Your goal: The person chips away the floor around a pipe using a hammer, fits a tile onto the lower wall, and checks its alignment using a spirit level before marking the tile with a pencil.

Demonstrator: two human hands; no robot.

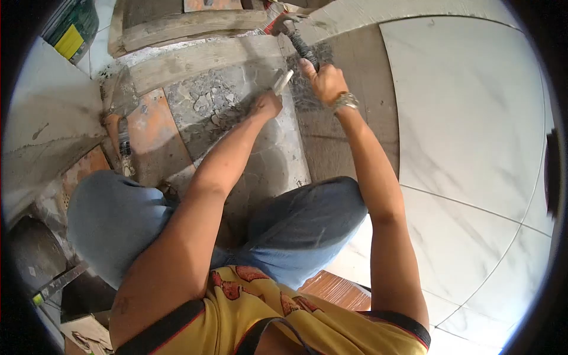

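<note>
On the right, big shiny white floor tiles (461,106) have soft gray streaks and thin lines between them. A plain, rough wall (47,130) stands on the left. Rough, dusty gray floor (266,171) lies in the middle. Bright light shines on the near right tiles.

Passable — above white tiles (461,106) | obstacles — rubble (210,102), bent knees (307,213)
</note>
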